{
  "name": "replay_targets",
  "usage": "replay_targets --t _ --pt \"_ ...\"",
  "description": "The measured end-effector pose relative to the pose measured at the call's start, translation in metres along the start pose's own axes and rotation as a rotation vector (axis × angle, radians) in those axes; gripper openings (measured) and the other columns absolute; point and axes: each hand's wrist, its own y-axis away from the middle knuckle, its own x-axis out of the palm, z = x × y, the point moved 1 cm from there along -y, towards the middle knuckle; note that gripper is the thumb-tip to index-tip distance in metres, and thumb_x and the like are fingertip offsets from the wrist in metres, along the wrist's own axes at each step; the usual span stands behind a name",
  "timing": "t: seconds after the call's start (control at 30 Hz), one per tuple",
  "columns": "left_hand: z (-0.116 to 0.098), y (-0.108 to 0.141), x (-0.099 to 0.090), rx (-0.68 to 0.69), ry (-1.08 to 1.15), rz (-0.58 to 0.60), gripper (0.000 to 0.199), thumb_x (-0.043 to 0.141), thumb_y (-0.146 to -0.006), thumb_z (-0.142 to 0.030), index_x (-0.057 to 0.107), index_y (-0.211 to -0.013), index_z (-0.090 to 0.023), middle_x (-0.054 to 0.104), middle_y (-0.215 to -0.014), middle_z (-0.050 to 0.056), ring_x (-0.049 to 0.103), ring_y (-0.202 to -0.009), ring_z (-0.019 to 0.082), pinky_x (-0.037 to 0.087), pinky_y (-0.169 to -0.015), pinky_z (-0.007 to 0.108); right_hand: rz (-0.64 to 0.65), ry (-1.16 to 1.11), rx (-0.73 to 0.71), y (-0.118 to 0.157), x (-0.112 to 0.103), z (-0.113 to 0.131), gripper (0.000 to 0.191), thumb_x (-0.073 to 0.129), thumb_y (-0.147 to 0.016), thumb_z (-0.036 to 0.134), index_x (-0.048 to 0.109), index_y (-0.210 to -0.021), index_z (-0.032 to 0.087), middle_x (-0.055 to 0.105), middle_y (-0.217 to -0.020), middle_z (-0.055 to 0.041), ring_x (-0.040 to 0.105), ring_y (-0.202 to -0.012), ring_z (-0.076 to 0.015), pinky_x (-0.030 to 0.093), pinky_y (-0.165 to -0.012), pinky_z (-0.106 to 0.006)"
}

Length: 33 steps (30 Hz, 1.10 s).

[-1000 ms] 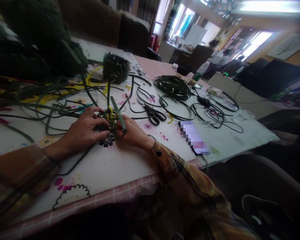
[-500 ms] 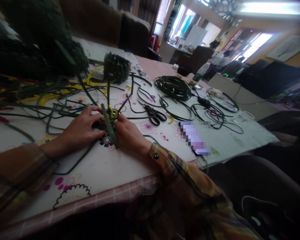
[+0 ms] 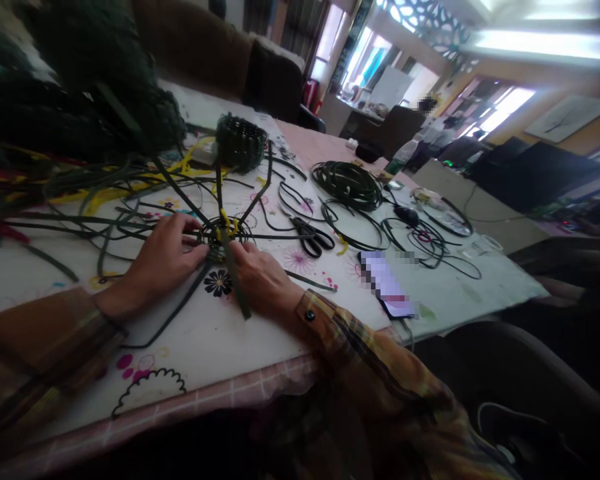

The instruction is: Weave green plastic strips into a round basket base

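A small round woven base (image 3: 224, 232) of dark green strips lies on the floral tablecloth, its long spokes spreading outward and yellow ties at its middle. On its left edge, my left hand (image 3: 163, 261) is closed with thumb and fingers curled round the weave. My right hand (image 3: 264, 275) pinches a flat green strip (image 3: 239, 287) at the base's near right side; the strip's loose end points toward me. Fingertips of both hands are partly hidden by the weave. Black-handled scissors (image 3: 313, 239) lie right of my right hand.
Behind the base stands a small woven basket (image 3: 241, 143). A coil of green strip (image 3: 347, 185) and looser loops lie to the right, with a phone (image 3: 387, 283) nearer me. Tangled green and yellow strips (image 3: 105, 200) cover the left side. A bottle (image 3: 404, 155) stands farther back.
The flat strip's upper end has come down toward the base, and its loose end now reaches nearer to me. More of the woven base shows between my hands. The view has shifted slightly.
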Motion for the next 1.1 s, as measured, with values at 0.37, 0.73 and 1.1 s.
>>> replay_targets --t 0.37,0.73,1.1 --pt "-0.027 0.003 -0.024 -0.342 0.218 0.160 0.059 0.076 -0.087 -0.029 0.061 -0.141 -0.013 0.072 -0.072 0.002 0.068 -0.060 0.023 0.046 -0.053 0.026 -0.126 0.042 -0.064 -0.002 0.017 -0.003 0.026 0.046 -0.112 0.017 0.071 -0.116 0.016 0.066 -0.113 -0.0132 0.058 -0.102 -0.0249 0.049 -0.069 -0.032" --pt "-0.009 -0.001 -0.022 -0.301 0.343 0.181 0.047 0.087 -0.057 -0.034 0.069 -0.099 -0.023 0.077 -0.090 0.002 0.078 -0.082 0.029 0.060 -0.062 0.029 -0.175 0.110 -0.142 0.006 0.015 -0.001 0.027 0.046 -0.114 0.024 0.072 -0.108 0.015 0.066 -0.114 -0.0152 0.054 -0.097 -0.0241 0.052 -0.069 -0.034" --pt "-0.014 0.007 -0.016 -0.493 0.623 0.187 0.054 0.092 -0.052 -0.021 0.066 -0.099 -0.022 0.074 -0.076 -0.001 0.076 -0.068 0.024 0.064 -0.060 0.029 -0.187 0.097 -0.197 0.005 0.025 -0.001 0.025 0.053 -0.113 0.031 0.071 -0.107 0.016 0.066 -0.120 -0.0163 0.056 -0.097 -0.0252 0.053 -0.073 -0.037"
